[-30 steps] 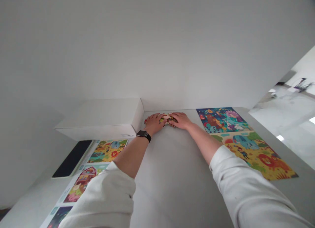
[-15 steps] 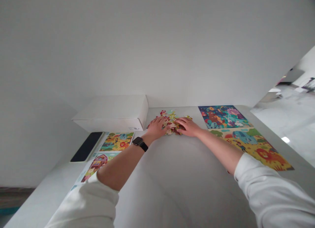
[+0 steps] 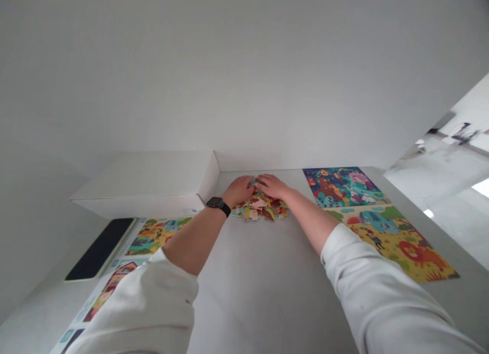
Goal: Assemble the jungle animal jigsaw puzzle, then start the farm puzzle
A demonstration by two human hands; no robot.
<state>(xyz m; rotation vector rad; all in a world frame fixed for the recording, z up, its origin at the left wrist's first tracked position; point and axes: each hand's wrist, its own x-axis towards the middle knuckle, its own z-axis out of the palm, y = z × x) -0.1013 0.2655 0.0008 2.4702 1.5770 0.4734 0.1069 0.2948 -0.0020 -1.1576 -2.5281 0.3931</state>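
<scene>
A heap of loose jigsaw puzzle pieces [image 3: 259, 206] in many colours lies on the white table near the wall. At the heap's far left side rests my left hand [image 3: 240, 189], wearing a black watch [image 3: 218, 205], with its fingers extended over the pieces. My right hand [image 3: 272, 186] curves over the far right side, its fingers stretched toward the left one. The fingertips of both almost meet behind the heap. Pieces under the palms are hidden, and neither hand visibly grips one.
To the left stands a white box [image 3: 153, 175]. In front of it lie a dark phone [image 3: 100, 249] and a printed picture sheet [image 3: 151, 237]. On the right are a finished blue forest puzzle [image 3: 344, 187] and a yellow safari puzzle [image 3: 405, 242]. A wall [image 3: 260, 89] rises behind.
Both hands have moved from the heap's near sides to its far side, closer together. More pieces now show in front of them. The camera view has shifted slightly.
</scene>
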